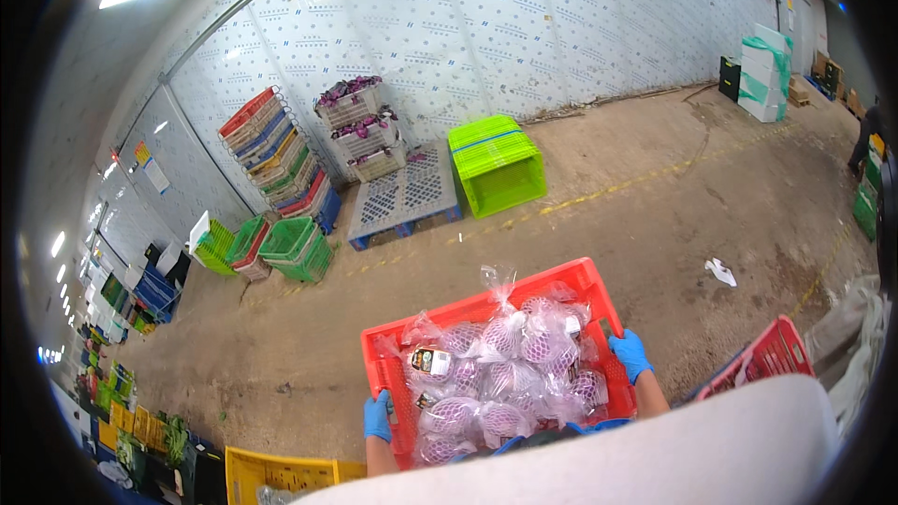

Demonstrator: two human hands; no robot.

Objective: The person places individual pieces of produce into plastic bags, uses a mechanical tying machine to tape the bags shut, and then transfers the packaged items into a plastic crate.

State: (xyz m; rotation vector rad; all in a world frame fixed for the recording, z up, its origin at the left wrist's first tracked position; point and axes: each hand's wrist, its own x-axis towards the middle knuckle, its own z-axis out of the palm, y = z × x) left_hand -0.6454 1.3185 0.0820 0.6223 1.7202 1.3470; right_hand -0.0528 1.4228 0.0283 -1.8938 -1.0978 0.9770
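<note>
A red plastic crate (484, 298) is held up in front of me, above the concrete floor. It is filled with clear plastic bags of round produce in pink-purple foam nets (502, 379), some bearing labels. My left hand (378, 416), in a blue glove, grips the handle on the crate's left side. On the right side my right hand (632, 354), also gloved in blue, holds the other handle. The crate's near edge is hidden by my clothing and a white surface close to the camera.
By the wall stand a plastic pallet (405, 196) bearing stacked crates of purple produce, a bright green crate stack (497, 168) and a tall stack of mixed crates (280, 154). A yellow crate (280, 466) is at lower left, another red crate (765, 358) at right. White litter (720, 272) lies on the floor.
</note>
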